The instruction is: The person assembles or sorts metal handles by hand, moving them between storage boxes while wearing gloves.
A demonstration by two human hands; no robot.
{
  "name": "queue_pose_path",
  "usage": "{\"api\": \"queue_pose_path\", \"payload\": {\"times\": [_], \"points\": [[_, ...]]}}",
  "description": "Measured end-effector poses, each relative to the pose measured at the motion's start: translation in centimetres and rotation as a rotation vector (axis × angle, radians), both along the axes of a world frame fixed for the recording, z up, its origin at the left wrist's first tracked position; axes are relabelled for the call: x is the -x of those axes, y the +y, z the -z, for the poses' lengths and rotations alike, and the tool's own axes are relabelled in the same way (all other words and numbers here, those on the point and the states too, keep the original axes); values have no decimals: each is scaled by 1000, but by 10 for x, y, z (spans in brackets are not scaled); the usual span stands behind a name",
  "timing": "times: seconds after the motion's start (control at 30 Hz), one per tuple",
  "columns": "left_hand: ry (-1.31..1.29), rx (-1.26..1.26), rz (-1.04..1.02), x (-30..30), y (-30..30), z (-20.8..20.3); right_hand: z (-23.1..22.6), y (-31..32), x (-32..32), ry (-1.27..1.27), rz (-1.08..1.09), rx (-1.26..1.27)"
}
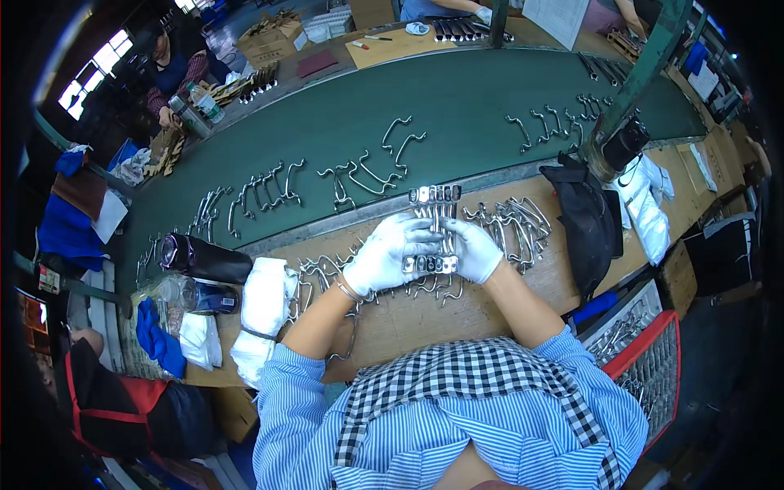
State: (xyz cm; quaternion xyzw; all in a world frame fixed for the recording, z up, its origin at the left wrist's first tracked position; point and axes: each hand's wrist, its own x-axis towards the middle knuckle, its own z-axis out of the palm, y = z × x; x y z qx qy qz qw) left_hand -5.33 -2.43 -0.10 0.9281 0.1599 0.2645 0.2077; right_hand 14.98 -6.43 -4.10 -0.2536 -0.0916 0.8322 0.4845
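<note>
Above the bench, my left hand (397, 255) and my right hand (474, 251), both in white gloves, are closed from either side around a bundle of bent chrome ring wrenches (434, 194). The wrenches stand side by side, with their ring ends lined up in a row at the top and another at the bottom. My fingers cover part of their shafts. A pile of similar curved wrenches (523, 229) lies just right of my right hand. More loose wrenches (314, 273) are scattered beside and under my left hand.
Beyond the bench runs a green conveyor belt (327, 122) carrying spaced-out curved wrenches (265, 188). A black bottle (204, 260) and white cloth (265, 310) stand left; a black bag (581, 224) and green post (645, 82) right. Co-workers sit across the belt. A red-edged crate (645, 367) holds metal parts.
</note>
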Motion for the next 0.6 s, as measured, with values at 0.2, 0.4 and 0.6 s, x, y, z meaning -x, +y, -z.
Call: {"api": "queue_pose_path", "payload": {"times": [0.2,0.4,0.6], "points": [[2,-24,-17,3,0,-1,10,1,-4,7,6,-13],[-41,-182,-104,7,-1,-6,6,2,-5,-1,7,-28],[-7,-186,-95,10,2,-8,-7,1,-1,-21,61,10]]}}
